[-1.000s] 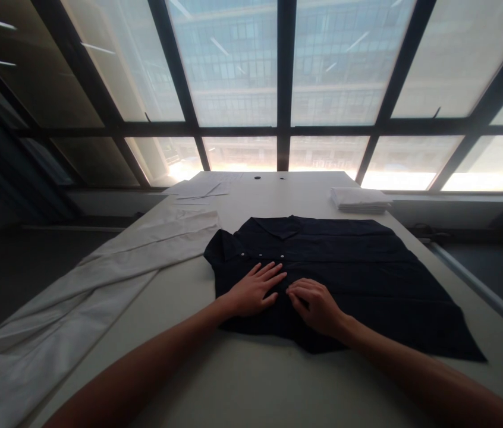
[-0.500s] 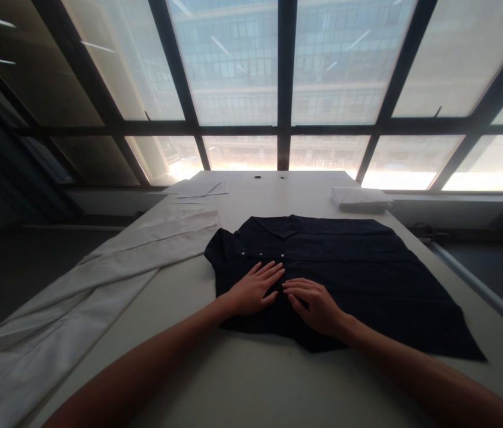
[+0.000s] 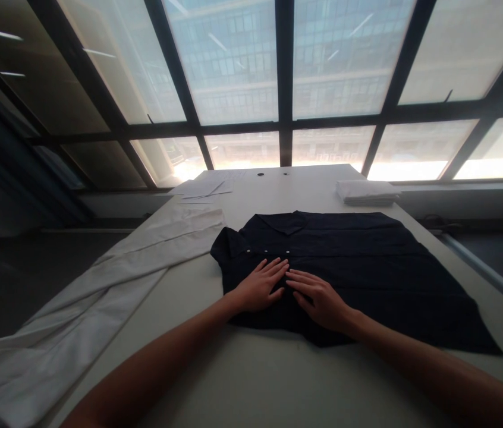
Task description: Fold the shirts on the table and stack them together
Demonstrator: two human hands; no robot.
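Observation:
A dark navy shirt (image 3: 367,273) lies spread on the white table (image 3: 233,380), its collar toward the left and a few pale buttons showing along the placket. My left hand (image 3: 263,285) rests flat on the shirt just below the buttons, thumb apart from the fingers. Close beside it, my right hand (image 3: 320,297) lies on the same cloth with fingers stretched out toward the left hand. The fingertips of both hands nearly meet. Neither hand grips the fabric.
White trousers or similar pale cloth (image 3: 113,285) stretch along the table's left side. Loose paper sheets (image 3: 202,189) lie at the far left, and a folded white cloth stack (image 3: 365,192) sits at the far right. Large windows stand behind the table.
The right hand's fingers have straightened and flattened onto the shirt, moving slightly away from me. The left hand stays flat in nearly the same spot. The view has tilted a little.

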